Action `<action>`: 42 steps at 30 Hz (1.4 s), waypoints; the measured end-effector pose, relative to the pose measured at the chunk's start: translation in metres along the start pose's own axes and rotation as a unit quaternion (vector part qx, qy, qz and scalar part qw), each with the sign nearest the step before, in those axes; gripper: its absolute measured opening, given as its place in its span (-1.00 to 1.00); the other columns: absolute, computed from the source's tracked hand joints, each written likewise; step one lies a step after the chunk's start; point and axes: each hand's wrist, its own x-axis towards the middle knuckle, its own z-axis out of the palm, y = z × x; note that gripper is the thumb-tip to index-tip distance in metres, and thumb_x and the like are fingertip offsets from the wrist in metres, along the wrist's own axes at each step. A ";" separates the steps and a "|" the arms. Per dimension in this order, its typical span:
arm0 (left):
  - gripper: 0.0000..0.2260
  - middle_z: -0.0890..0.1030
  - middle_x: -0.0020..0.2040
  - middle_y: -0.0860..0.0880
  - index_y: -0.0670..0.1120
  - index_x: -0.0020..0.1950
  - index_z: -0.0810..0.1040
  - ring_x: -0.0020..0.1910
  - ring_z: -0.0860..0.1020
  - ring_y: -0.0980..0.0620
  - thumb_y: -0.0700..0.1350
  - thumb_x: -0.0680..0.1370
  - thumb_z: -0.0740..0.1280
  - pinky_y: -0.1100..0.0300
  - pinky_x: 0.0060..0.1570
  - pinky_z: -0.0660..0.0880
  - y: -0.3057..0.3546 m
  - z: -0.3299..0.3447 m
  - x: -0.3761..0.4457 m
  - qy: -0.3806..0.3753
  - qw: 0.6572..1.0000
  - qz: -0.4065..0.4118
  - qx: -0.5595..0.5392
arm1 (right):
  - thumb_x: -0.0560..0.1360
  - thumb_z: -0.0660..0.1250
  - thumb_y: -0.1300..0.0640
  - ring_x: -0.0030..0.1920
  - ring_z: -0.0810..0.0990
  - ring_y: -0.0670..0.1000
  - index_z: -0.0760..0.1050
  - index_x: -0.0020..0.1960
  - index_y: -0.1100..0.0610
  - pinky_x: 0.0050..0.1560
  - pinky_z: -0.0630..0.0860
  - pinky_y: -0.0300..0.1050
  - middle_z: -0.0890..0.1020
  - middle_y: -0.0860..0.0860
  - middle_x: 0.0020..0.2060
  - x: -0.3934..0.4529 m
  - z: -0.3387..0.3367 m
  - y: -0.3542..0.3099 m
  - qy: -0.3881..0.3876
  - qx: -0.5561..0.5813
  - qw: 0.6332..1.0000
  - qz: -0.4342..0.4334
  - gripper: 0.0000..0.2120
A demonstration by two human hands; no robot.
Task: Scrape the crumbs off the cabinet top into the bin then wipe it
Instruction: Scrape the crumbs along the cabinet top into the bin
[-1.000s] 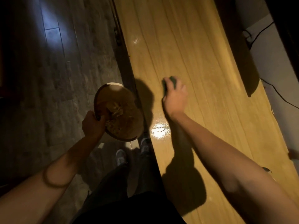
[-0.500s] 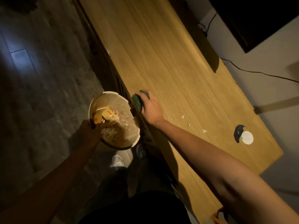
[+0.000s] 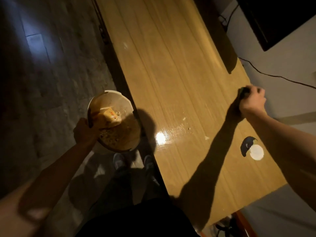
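My left hand [image 3: 84, 132] grips the near rim of a round cream bin [image 3: 112, 98], held against the front edge of the wooden cabinet top [image 3: 171, 74]. Crumbs and a yellow wrapper [image 3: 111, 116] lie inside the bin. My right hand [image 3: 251, 101] grips a dark green scraper [image 3: 244, 91] at the far edge of the cabinet top, near the wall. A few pale crumbs [image 3: 184, 118] lie on the glossy wood between my two hands.
A white round disc [image 3: 256, 152] lies on the right end of the top. A dark TV [image 3: 273, 19] hangs at upper right, with a cable [image 3: 273, 76] running along the wall. My shoes [image 3: 119, 161] stand on the dark floor below the bin.
My right hand moved with the scraper from the front edge beside the bin across to the far edge of the top. The bin stays in my left hand.
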 end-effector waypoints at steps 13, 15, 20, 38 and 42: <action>-0.68 0.48 -0.23 -0.18 -0.20 -0.16 0.43 -0.19 0.51 -0.19 0.05 0.55 0.35 0.00 -0.22 0.37 -0.008 0.009 -0.020 0.016 1.000 -0.014 -0.014 | 0.56 0.24 0.33 0.41 0.33 0.27 0.39 0.49 0.03 0.43 0.31 0.16 0.30 0.11 0.53 -0.111 0.085 -0.076 0.045 0.023 0.987 -0.150 -0.47; -0.69 0.52 -0.19 -0.18 -0.18 -0.13 0.44 -0.16 0.53 -0.19 0.05 0.55 0.37 0.00 -0.20 0.39 -0.011 0.007 -0.025 0.011 1.000 -0.009 -0.009 | 0.53 0.26 0.34 0.32 0.40 0.25 0.41 0.47 0.02 0.31 0.34 0.07 0.34 0.10 0.51 -0.148 0.108 -0.110 0.036 0.010 0.980 -0.196 -0.46; -0.74 0.60 -0.02 -0.15 -0.19 0.09 0.52 -0.07 0.54 -0.11 0.00 0.57 0.35 0.10 -0.14 0.38 -0.008 0.002 -0.045 -0.005 1.000 0.012 -0.026 | 0.49 0.39 0.26 0.20 0.45 0.19 0.42 0.45 0.01 0.18 0.41 0.00 0.40 0.07 0.46 -0.249 0.162 -0.189 -0.043 0.000 0.940 -0.338 -0.45; -0.81 0.60 -0.08 -0.15 -0.16 0.06 0.57 -0.04 0.59 -0.19 -0.09 0.52 0.37 0.11 -0.14 0.38 -0.044 -0.005 -0.072 -0.018 0.998 0.000 -0.067 | 0.57 0.26 0.29 0.37 0.46 0.21 0.50 0.41 0.15 0.42 0.37 0.08 0.49 0.17 0.38 -0.235 0.088 -0.108 0.000 0.148 0.964 -0.222 -0.59; -0.75 0.63 -0.06 -0.28 -0.25 0.04 0.55 -0.06 0.61 -0.29 -0.08 0.50 0.37 0.08 -0.17 0.39 -0.046 0.003 -0.072 0.000 1.000 0.020 0.003 | 0.57 0.21 0.33 0.38 0.44 0.15 0.48 0.41 0.12 0.42 0.35 0.02 0.48 0.14 0.36 -0.159 0.048 -0.037 0.052 0.119 0.985 -0.115 -0.57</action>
